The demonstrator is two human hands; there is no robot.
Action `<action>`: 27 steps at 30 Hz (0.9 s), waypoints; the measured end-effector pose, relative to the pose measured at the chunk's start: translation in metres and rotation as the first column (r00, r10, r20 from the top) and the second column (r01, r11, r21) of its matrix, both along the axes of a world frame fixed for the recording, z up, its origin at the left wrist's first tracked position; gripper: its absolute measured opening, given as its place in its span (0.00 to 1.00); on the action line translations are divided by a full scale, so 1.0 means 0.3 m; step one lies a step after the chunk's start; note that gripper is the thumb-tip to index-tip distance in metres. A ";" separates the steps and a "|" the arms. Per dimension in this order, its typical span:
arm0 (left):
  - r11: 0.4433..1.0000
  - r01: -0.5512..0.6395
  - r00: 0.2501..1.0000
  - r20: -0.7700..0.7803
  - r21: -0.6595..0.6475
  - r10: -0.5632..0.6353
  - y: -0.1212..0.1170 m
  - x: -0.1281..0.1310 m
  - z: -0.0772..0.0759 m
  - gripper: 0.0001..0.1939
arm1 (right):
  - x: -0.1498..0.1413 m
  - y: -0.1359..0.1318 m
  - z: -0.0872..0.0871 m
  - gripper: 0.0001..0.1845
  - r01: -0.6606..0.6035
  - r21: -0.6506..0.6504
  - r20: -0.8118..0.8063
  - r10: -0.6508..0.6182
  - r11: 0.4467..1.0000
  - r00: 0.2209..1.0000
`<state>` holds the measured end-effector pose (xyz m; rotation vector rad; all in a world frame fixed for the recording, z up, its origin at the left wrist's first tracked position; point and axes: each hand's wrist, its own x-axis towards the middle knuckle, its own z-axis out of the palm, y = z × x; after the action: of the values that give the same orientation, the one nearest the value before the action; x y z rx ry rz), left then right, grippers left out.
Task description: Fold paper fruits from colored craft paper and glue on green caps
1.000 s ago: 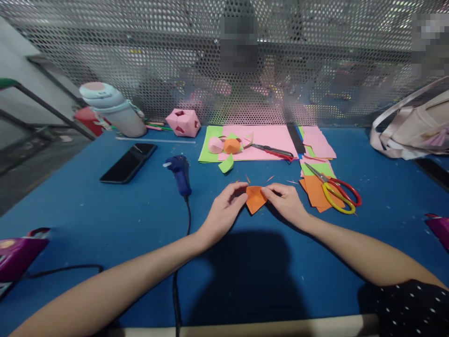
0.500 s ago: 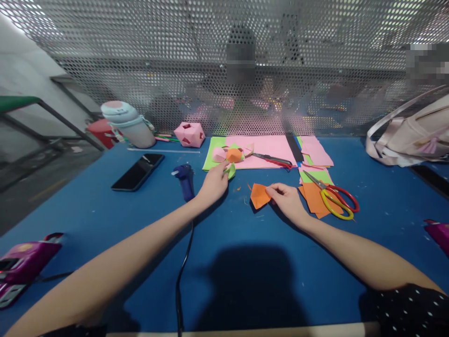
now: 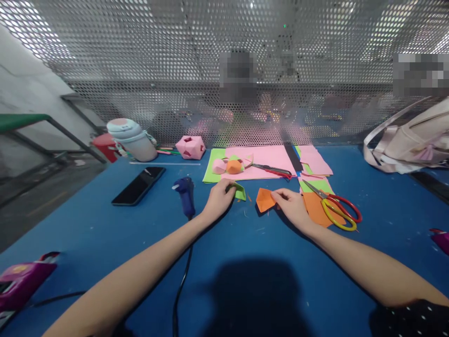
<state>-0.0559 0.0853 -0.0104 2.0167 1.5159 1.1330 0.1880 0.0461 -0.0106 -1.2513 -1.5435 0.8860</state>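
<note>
Between the thumb and fingers of my left hand is a green folded paper piece, raised just over the blue table. My right hand pinches an orange folded paper piece by its right edge. The two pieces are apart, with a small gap between them. Behind my left hand, a pink folded paper piece and another orange folded piece lie on the stacked sheets. Scissors with red and yellow handles rest on orange paper squares right of my right hand.
A blue glue gun with a black cord lies left of my left forearm. Farther left are a phone and a bottle. A pink paper ball, pink sheets and a utility knife lie toward the perforated metal screen.
My left hand has come away from the paper pile toward the right and nearer me, carrying the green piece. My right hand keeps the orange piece, shifted slightly. The camera view has tilted up a little.
</note>
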 end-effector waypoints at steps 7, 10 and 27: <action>0.982 0.090 0.960 0.277 -0.168 -0.040 -0.073 0.048 0.035 0.07 | -0.004 -0.009 0.011 0.14 0.015 -0.001 -0.028 -0.015 1.000 0.999; 0.965 0.123 0.927 0.374 -0.230 -0.028 -0.095 0.078 0.037 0.03 | -0.010 -0.021 0.015 0.13 0.006 0.010 -0.053 -0.005 1.000 0.999; 0.899 0.239 0.761 0.646 -0.366 0.061 -0.232 0.184 0.067 0.10 | -0.042 -0.033 -0.004 0.11 -0.022 0.012 -0.068 0.023 1.000 0.997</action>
<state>-0.0007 0.0156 0.0098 1.1956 1.1461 1.1580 0.1755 0.0361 -0.0118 -1.1860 -1.5090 0.9246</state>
